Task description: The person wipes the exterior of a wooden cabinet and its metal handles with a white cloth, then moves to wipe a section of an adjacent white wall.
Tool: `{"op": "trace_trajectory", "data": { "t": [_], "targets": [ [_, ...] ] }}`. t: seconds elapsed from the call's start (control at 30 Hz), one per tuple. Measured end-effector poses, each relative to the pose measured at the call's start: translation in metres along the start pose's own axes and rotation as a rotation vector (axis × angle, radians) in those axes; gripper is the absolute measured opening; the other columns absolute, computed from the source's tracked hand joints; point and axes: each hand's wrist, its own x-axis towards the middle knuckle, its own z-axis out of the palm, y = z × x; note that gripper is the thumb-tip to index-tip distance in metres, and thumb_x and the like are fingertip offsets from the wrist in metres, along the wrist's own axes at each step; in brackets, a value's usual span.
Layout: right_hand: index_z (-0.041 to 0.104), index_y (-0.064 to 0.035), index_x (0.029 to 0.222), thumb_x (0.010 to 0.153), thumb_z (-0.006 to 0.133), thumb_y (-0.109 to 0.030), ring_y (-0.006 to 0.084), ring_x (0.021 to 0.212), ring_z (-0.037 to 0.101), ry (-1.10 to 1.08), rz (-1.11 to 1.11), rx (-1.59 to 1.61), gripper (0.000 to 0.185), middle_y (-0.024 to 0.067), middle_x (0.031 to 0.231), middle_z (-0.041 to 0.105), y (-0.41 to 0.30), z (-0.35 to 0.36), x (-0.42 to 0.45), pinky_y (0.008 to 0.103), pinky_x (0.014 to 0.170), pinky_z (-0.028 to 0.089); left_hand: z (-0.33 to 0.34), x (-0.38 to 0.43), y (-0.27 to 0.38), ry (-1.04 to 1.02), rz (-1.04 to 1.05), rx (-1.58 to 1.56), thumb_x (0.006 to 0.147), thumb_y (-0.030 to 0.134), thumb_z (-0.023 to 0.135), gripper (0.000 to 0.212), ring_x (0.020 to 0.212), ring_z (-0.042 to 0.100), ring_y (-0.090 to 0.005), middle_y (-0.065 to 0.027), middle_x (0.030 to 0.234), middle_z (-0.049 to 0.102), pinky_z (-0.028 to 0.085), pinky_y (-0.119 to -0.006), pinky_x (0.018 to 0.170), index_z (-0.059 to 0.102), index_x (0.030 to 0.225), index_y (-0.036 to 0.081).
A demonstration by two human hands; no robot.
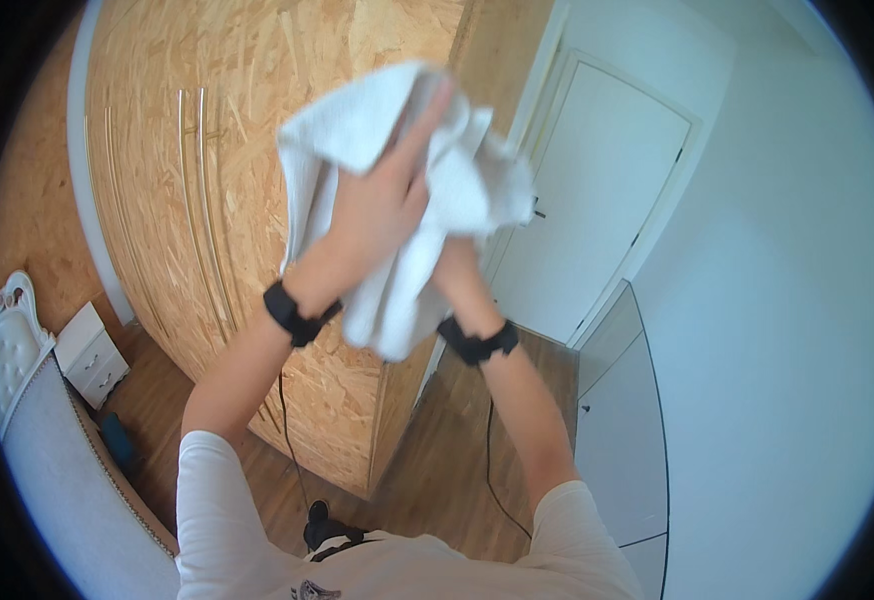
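Observation:
A bunched white cloth [395,300] is held up before me, in front of the corner of a tall oriented-strand-board wardrobe [317,45]. My left hand [380,199] lies over the cloth's near side, its fingers pointing up and gripping a fold. Lower and to the right, my right hand [458,262] reaches into the cloth, which hides its fingers. Loose folds hang below and stick out to the right. The cloth and fingers are blurred. Each wrist wears a black band with a dark cable.
Long gold bar handles [200,187] run down the wardrobe doors. A white door [602,195] is at the back right, with a low grey cabinet [620,435] along the right wall. At the left are a white nightstand [91,352] and a tufted bed [80,495] on the wood floor [452,465].

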Motion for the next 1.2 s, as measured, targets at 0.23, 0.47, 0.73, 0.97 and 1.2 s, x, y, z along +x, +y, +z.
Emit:
{"op": "trace_trajectory", "data": {
  "t": [0.23,0.47,0.73,0.97,1.2],
  "targets": [
    [0.019,-0.0068,0.15,0.099,0.031,-0.043,0.0249,0.14,0.024,-0.026,0.157,0.213,0.064,0.0108,0.154,0.022,0.018,-0.016,0.04,0.0344,0.115,0.02,0.009,0.021,-0.005,0.101,0.074,0.405,0.093,0.025,0.048,0.058,0.142,0.021,-0.0392,-0.015,0.154,0.026,0.01,-0.053,0.114,0.032,0.148,0.016],
    [0.018,-0.0049,0.15,0.102,0.034,-0.034,0.021,0.138,0.029,0.064,0.48,0.635,0.058,0.0088,0.153,0.025,0.073,0.021,-0.11,0.033,0.114,0.025,0.002,-0.105,0.001,-0.24,-0.142,0.11,0.088,0.012,0.049,0.066,0.14,0.024,-0.0423,-0.0272,0.149,0.029,0.015,-0.047,0.115,0.025,0.148,0.001],
    [0.055,0.0036,0.122,0.094,0.053,-0.018,0.0192,0.108,0.056,-0.013,0.077,0.302,0.035,0.0147,0.119,0.061,0.009,-0.003,0.029,0.0329,0.095,0.045,-0.02,0.007,-0.008,0.086,0.089,0.226,0.082,0.014,0.051,0.071,0.131,0.035,-0.0474,-0.0286,0.147,0.031,0.028,-0.049,0.108,0.027,0.149,0.006],
    [0.021,0.002,0.145,0.103,0.025,-0.012,0.0411,0.143,0.012,0.299,0.168,-0.533,0.045,0.026,0.153,0.017,0.249,-0.049,-0.098,0.0465,0.117,0.012,0.038,-0.075,0.041,-0.328,-0.203,0.041,0.092,0.012,0.054,0.065,0.141,0.006,-0.0501,-0.0387,0.149,0.01,0.012,-0.054,0.113,0.022,0.148,0.001],
    [0.024,0.0031,0.142,0.096,0.038,-0.01,0.0366,0.14,0.018,0.334,0.567,0.345,0.049,0.0235,0.15,0.023,0.072,0.07,-0.186,0.0406,0.117,0.015,-0.019,-0.143,0.062,-0.597,-0.329,0.081,0.092,0.018,0.055,0.065,0.143,0.01,-0.0452,-0.0362,0.15,0.014,0.014,-0.048,0.114,0.025,0.144,-0.008]
  ]
}}
